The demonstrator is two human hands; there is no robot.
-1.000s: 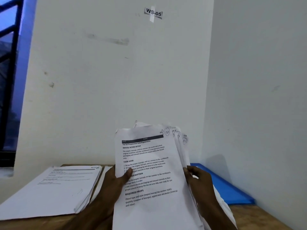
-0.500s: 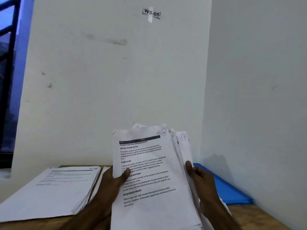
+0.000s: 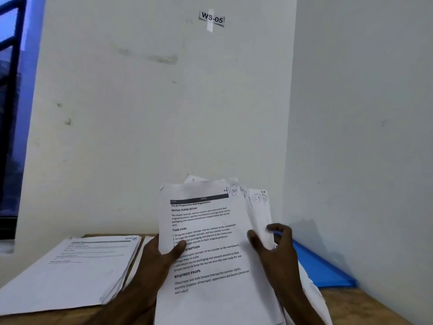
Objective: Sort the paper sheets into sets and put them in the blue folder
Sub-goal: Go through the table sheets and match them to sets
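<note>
— The paper sheets [image 3: 210, 231] are up in front, left hand [image 3: 154, 256] curled round their left edge, thumb flat on the print.
— The right hand [image 3: 278, 249] pinches the fanned back pages, fingers curled at the right edge.
— The blue folder [image 3: 321, 266] lies on the table [image 3: 346, 301] behind that hand; another stack [image 3: 77, 270] lies on the left.

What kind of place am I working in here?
Probably a numbered desk in an office or test room: a WS-05 label taped to the wall, a wooden table in a corner, a paper stack.
</note>
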